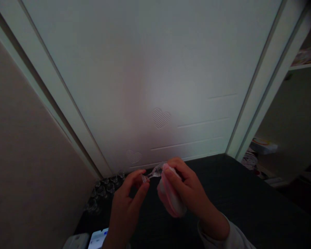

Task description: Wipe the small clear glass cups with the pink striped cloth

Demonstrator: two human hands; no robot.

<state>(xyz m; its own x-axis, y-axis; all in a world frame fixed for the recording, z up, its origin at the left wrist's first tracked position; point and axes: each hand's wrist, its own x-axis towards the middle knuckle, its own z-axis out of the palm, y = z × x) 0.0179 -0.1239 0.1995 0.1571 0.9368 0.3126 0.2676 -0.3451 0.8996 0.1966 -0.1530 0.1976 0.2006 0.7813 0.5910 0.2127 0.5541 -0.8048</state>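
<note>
Between my hands, above the dark tabletop, is a small clear stemmed glass (157,171), lying on its side. My left hand (128,200) pinches its foot between thumb and fingers. My right hand (188,185) is closed on a pink and white cloth (169,197), which bunches against the bowl end of the glass and hangs down below the fingers. Part of the bowl is hidden by the cloth and fingertips.
Several small clear glasses (101,190) stand at the table's back left, by the wall. A lit phone (96,239) and a pale rounded object (77,241) lie at the front left. The white panel (158,76) rises behind the dark table (209,186); shelves are at right.
</note>
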